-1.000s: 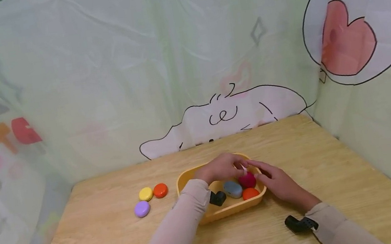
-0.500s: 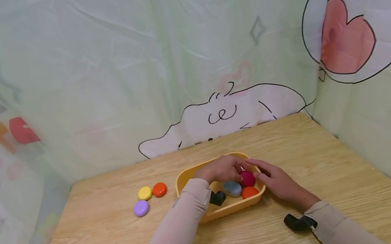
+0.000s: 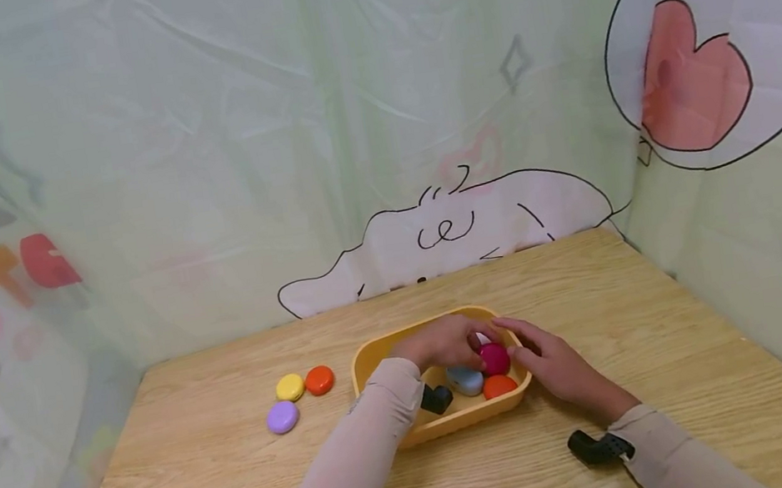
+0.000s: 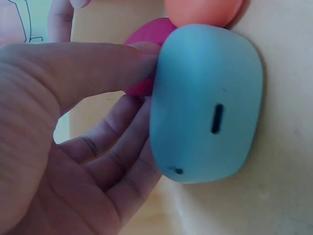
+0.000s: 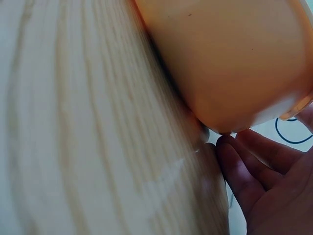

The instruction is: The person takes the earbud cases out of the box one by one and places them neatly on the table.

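Observation:
Inside the yellow-orange plastic basket (image 3: 456, 422), my left hand (image 3: 443, 341) pinches a magenta rounded piece (image 3: 495, 360), its thumb tip lying against it. In the left wrist view the other fingers (image 4: 117, 127) curl beneath it. A small white thing (image 3: 483, 338) shows behind the magenta piece, partly hidden by the fingers. Next to these sit a light-blue rounded case (image 4: 205, 105) with a dark slot and an orange-red rounded piece (image 3: 499, 386). My right hand (image 3: 563, 366) touches the basket's right corner from outside, fingers fairly straight, tips at its lower wall.
Left of the basket, a yellow disc (image 3: 290, 387), an orange-red disc (image 3: 319, 380) and a purple disc (image 3: 283, 417) lie on the wooden table (image 3: 188, 460). A printed curtain (image 3: 212, 161) hangs behind the table and along both sides.
The left fingers shift slightly around the magenta piece; the white thing, at the fingertips a second ago, now shows behind it. The right hand and basket stay put.

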Motion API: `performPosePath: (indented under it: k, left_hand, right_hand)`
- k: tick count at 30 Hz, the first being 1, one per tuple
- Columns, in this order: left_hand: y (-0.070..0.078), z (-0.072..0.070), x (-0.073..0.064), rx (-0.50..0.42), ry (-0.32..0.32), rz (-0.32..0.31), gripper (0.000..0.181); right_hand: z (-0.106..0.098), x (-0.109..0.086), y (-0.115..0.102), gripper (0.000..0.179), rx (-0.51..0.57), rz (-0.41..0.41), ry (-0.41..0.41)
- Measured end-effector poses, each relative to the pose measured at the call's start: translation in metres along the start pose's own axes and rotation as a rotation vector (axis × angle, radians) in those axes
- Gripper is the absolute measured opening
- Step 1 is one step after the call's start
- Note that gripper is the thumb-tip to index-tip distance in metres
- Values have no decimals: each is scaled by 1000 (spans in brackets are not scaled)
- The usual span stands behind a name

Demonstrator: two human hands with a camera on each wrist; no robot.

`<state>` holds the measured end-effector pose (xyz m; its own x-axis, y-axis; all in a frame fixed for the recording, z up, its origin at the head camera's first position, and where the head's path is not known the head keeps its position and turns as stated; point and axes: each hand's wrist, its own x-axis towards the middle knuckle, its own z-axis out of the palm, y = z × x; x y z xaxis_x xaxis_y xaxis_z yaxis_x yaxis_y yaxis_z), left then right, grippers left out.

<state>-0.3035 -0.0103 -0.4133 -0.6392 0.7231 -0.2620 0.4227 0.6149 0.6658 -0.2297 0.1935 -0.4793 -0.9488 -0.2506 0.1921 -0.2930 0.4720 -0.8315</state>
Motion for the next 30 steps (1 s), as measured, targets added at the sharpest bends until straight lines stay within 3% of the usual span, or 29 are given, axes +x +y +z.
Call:
performPosePath:
  k: [12,23,26,30]
  left_hand:
    - [-8,0,-2,-17,29,45,33]
    - [-22,-11,-12,-97,103,13,28]
    - [-24,-16,-18,-173,121,19,29]
    - [-25,-23,-29,-342,137,26,30]
  right_hand:
    - [1,2,0,50,21,4,-5]
    - [5,0,-2,50,24,30,-11]
    - [4,0,-2,50,24,34,-14]
    - [2,0,-2,50,10,37,-6]
